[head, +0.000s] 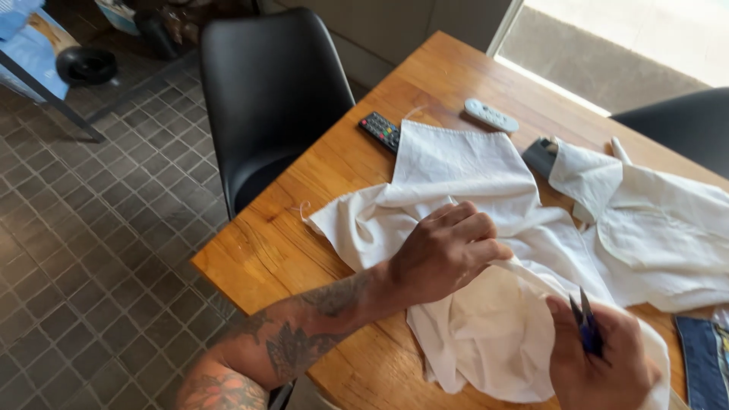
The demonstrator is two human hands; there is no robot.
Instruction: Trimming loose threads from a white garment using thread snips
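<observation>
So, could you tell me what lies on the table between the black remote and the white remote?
In the head view, the top corner of the white cloth lies between the black remote and the white remote, with bare wooden table behind it.

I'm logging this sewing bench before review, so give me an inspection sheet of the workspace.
Surface: wooden table, bare at the near left corner.
Job's things: white fabric spread out; small blue scissors.
Clutter: black remote, white remote, dark grey object, denim piece.
Hands: left hand pinches the fabric edge; right hand holds the scissors.
Cables: nothing seen.
Surroundings: black chair, tiled floor, second chair.
</observation>
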